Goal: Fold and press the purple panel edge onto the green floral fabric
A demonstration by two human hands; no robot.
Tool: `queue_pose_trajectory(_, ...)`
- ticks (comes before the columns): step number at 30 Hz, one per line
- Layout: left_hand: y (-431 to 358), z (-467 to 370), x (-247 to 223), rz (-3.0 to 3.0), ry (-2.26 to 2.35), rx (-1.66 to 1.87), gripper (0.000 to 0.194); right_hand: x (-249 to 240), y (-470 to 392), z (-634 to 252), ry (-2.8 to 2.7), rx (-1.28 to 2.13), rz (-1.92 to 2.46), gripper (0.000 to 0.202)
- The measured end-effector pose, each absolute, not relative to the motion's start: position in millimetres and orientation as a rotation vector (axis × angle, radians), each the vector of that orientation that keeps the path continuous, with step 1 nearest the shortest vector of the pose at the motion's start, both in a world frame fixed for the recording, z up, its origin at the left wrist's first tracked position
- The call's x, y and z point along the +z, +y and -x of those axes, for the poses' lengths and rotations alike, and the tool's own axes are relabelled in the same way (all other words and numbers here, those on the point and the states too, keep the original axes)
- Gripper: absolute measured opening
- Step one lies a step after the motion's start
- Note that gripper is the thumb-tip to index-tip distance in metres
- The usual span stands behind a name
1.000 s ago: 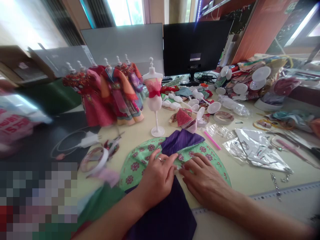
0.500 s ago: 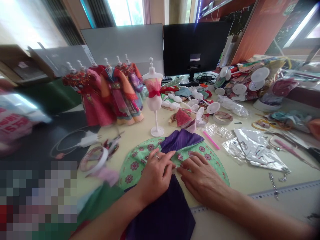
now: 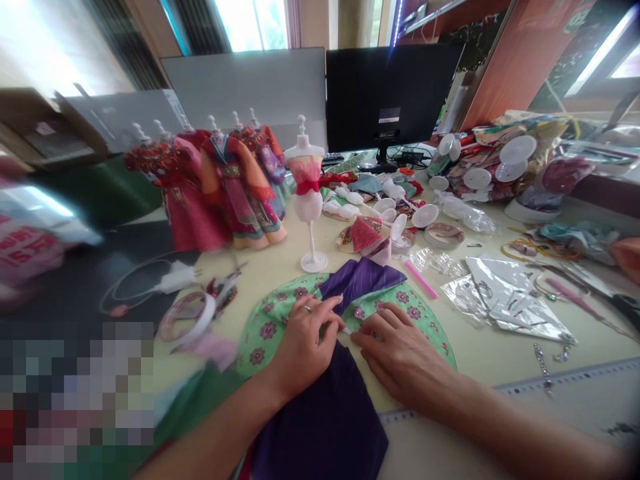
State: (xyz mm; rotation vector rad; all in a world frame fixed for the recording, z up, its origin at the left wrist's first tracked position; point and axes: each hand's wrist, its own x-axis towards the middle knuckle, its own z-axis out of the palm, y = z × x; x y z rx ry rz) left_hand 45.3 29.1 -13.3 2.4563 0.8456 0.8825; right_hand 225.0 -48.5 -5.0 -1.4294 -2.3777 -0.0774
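A round green cloth with red flowers (image 3: 420,317) lies flat on the pale yellow table (image 3: 490,353). A purple striped cloth (image 3: 360,277) crosses its middle and runs toward me. My left hand (image 3: 303,343) rests on the purple cloth, its fingertips pinching the fabric at the seam. My right hand (image 3: 400,353) lies flat beside it, fingers pressing the green cloth, and the fingertips of both hands nearly meet. A ring shows on my left hand.
A white doll mannequin (image 3: 307,193) in a pink top stands just behind the cloths. Several dressed mannequins (image 3: 225,187) stand left of it. A tape roll (image 3: 187,317), charger (image 3: 175,280), pink stick (image 3: 423,280), foil bags (image 3: 510,300), white stands (image 3: 475,179) and a monitor (image 3: 390,93) surround them.
Both hands have crept slightly away from me along the seam. My left fingers have curled from flat into a pinch on the fabric.
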Motion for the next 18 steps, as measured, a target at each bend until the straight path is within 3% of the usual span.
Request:
queue_pose_trajectory(6,28.7,-44.9,-14.0,-2.495,0.821,0.849,0.039,-3.7,-48.5,-227.0,-2.296,-0.001,1.394,0.018)
queue_pose_trajectory(14,22.7,-44.6,-2.8,-2.362,0.851,0.943,0.013,2.5,-45.5,-232.5,-1.869,0.052,1.258,0.016)
queue_pose_trajectory(18,19.5,-45.0,-2.8,-2.39,0.816,0.948,0.013,2.3,-45.8,-231.3,-1.842,0.063,1.212,0.021)
